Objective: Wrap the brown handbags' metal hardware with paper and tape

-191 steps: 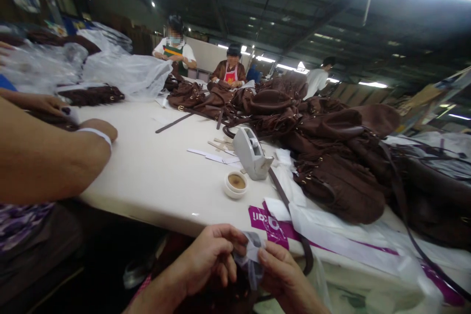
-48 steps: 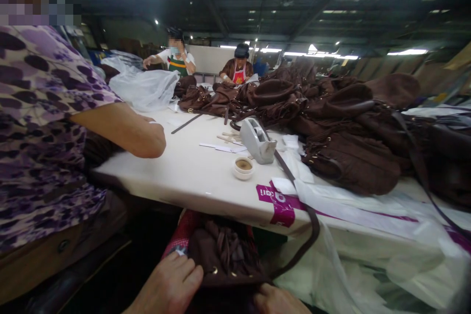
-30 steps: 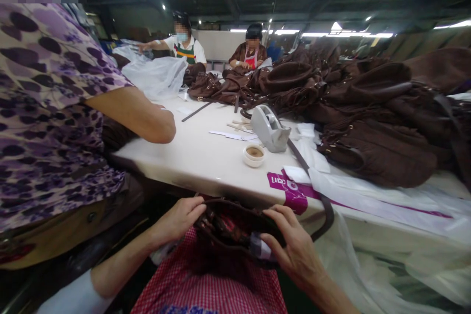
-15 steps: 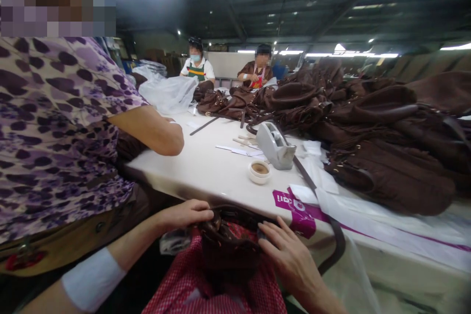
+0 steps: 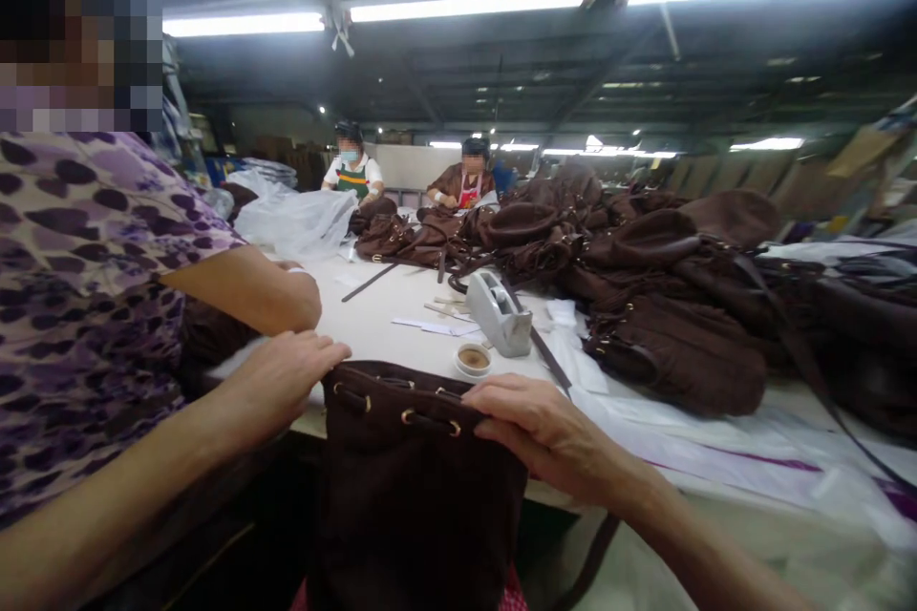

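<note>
A dark brown drawstring bag (image 5: 422,506) hangs upright in front of me, with brass eyelets and a cord threaded along its top. My left hand (image 5: 297,372) grips the left end of the rim, fingers closed over the edge. On the right end of the rim, my right hand (image 5: 534,420) pinches the edge between thumb and fingers. The rim is stretched wide between both hands. The bag's lower end runs out of view over a red checked cloth.
Beyond the bag, a white table (image 5: 387,291) carries a grey tape dispenser (image 5: 494,310), a small round container (image 5: 473,360) and paper strips (image 5: 430,326). Brown bags (image 5: 673,344) are piled on the right. A person in a floral top (image 5: 93,305) stands close on the left; two people sit across.
The bag has been lifted from my lap and now hangs full length, rim pulled straight. Both hands have risen with it, and my view has tilted upward.
</note>
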The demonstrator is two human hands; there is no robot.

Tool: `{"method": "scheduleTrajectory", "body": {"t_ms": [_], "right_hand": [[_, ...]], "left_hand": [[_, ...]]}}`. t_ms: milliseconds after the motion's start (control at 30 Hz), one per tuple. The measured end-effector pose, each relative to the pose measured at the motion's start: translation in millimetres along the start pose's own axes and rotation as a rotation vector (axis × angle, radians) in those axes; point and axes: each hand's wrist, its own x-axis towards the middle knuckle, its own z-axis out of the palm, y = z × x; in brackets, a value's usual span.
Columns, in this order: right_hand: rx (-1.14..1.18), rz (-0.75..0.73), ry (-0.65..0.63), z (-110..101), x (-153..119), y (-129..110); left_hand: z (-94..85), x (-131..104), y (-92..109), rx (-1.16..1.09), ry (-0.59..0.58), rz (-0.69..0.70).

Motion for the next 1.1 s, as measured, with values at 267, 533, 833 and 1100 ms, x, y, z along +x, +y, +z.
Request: {"method": "scheduleTrajectory", "body": {"t_ms": [267,533,833,1100], "right_hand": [[0.192,0.226,0.05,-38.5,62.2,-15.2],[0.066,0.268,0.227,-35.3,129.8,-14.7],[0.379,0.634,0.196,35.7,191.3,64.5],[0.613,0.642,0.09,15.1,187.5,100.5]], "left_hand": [[-44.6,65.6,-29.2,-0.114,0.188,-0.137],[-76.1,152.6,-62.1,-0.448,0.441,-0.137],[20.8,94.4,3.5,-0.725,0.309,-0.19],[94.0,89.8,-13.8,-1.418,0.589,-0.422]]}}
